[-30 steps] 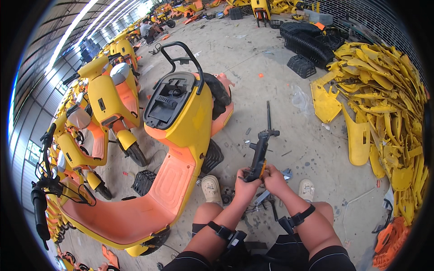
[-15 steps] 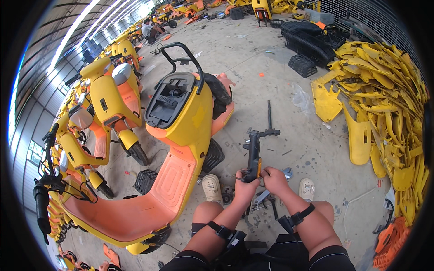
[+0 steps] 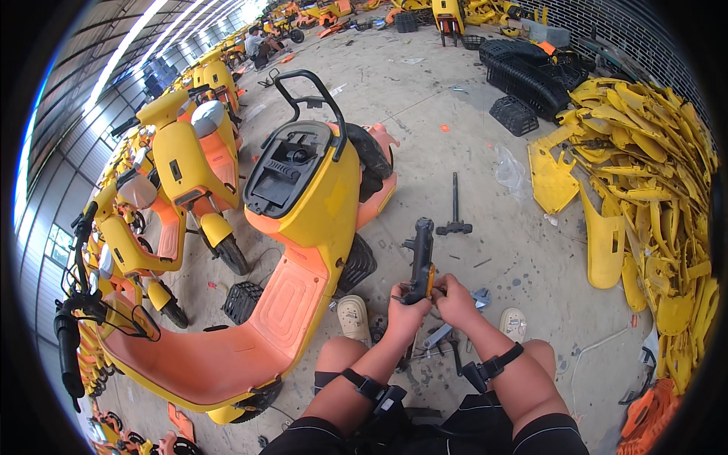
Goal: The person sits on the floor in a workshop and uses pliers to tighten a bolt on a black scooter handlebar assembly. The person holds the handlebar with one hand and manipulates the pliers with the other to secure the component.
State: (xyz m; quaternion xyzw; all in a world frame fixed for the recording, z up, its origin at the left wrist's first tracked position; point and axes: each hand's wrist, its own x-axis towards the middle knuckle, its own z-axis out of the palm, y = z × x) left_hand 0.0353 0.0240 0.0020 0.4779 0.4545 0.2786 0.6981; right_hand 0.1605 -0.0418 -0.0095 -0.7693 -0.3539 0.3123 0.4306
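Note:
Between my knees, my left hand (image 3: 408,305) is closed around the lower end of a long black part (image 3: 422,254) with a yellow-orange strip along its right side. The part points away from me, off the floor. My right hand (image 3: 453,300) pinches close to its lower right edge, beside the strip; its fingertips are partly hidden. Just beyond lies a black T-shaped rod (image 3: 455,208) on the concrete. Metal hand tools (image 3: 438,335) lie on the floor beneath my wrists, partly covered by my arms.
A yellow and orange scooter (image 3: 303,250) stands close on my left, with more scooters (image 3: 179,163) behind it. Yellow body panels (image 3: 644,182) are heaped on the right. Black baskets (image 3: 523,76) sit farther back. A person (image 3: 258,47) crouches in the distance.
The black part in my hands has turned slightly and tilted up, and its far end now stands apart from the T-shaped rod in view. My grip looks much the same.

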